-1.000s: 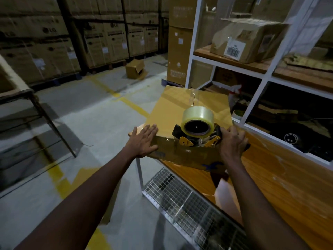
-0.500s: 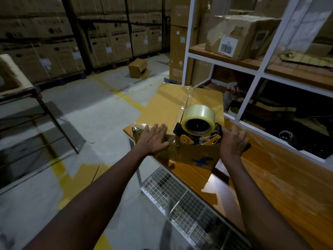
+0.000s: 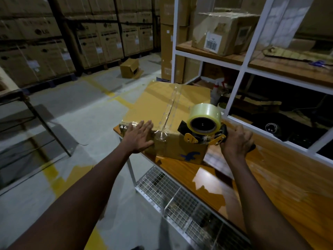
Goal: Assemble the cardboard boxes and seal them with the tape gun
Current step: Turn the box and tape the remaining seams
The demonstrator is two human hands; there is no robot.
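A closed brown cardboard box [image 3: 153, 103] with a blue logo on its near side lies on the wooden table [image 3: 270, 177]. Clear tape runs along its top seam and over the near edge. My left hand [image 3: 139, 137] presses flat, fingers spread, on the box's near left corner. My right hand [image 3: 236, 140] grips the handle of the tape gun [image 3: 203, 132], which carries a roll of clear tape and sits at the box's near right edge.
A white shelving rack [image 3: 236, 83] with a labelled carton [image 3: 221, 31] stands right behind the table. A wire mesh shelf [image 3: 180, 201] hangs under the table. On the floor lie an open small box [image 3: 130, 68] and yellow lines; stacked cartons [image 3: 45, 47] line the back.
The tape gun has slid from the box's centre seam to its near right edge. My left hand stayed pressed on the near left corner. The view moved closer.
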